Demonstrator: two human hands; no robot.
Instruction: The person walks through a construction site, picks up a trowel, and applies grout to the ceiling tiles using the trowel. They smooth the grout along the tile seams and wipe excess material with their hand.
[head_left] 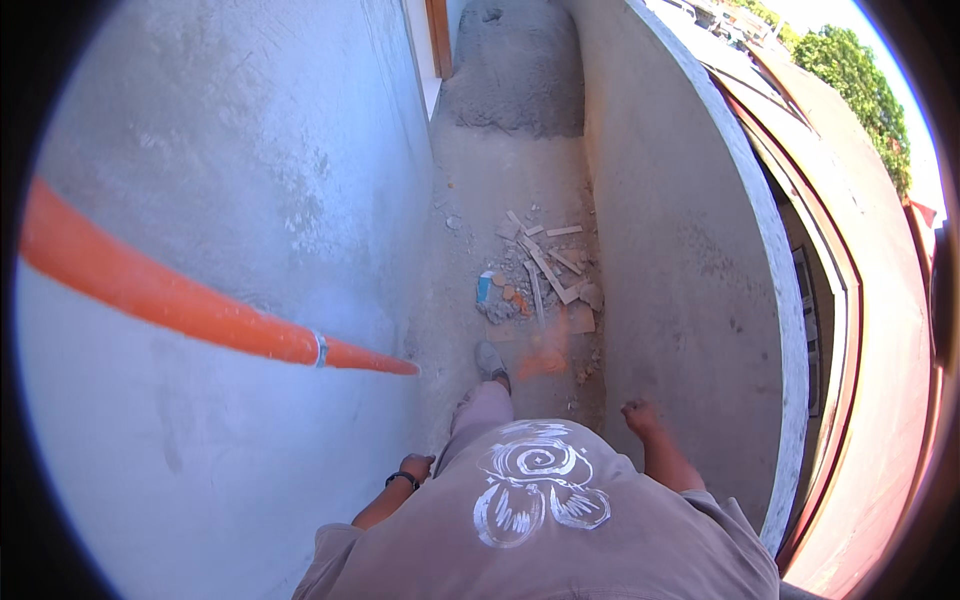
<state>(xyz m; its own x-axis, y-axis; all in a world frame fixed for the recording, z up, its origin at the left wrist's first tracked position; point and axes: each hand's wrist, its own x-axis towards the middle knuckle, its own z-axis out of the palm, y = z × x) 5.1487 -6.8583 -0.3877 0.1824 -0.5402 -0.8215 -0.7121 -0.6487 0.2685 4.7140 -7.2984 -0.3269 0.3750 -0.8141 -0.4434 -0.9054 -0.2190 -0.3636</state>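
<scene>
both hands hang empty at the person's sides on a narrow concrete walkway. the left hand (415, 467), with a dark band at the wrist, sits near the hip, fingers curled loosely together on nothing; the right hand (638, 412) is closed into a loose fist, also holding nothing, close to the low parapet wall (690, 260). one shoe (490, 362) steps forward on the dusty floor (480, 190). an orange pipe (200, 305) juts across from the plastered wall (250, 150) on the left, its tip near the left side. just ahead of the shoe lies a rubble pile (540, 275) of wood offcuts and broken bits, against the parapet. walking here well, i judge, means keeping left of the rubble, ducking clear of the pipe, and placing feet flat. farther on sits a sand heap (515, 65).
</scene>
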